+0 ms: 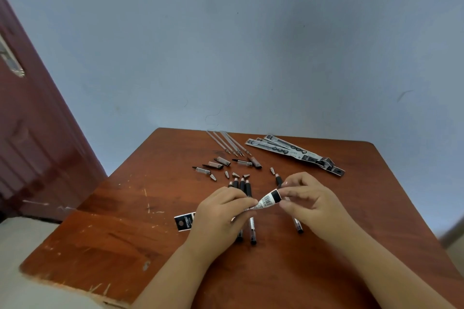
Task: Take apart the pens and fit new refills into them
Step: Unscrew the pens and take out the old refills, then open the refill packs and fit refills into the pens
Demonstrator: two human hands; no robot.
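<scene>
Opening a refill packet (266, 201) over the table (125, 221)
Left hand (221, 211) and right hand (305, 195) pinch its ends; better to peel slowly, keeping the refill straight

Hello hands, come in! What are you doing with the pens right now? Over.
Left hand and right hand both pinch a refill packet. Pen barrels lie beneath. Nothing blocking.
</scene>
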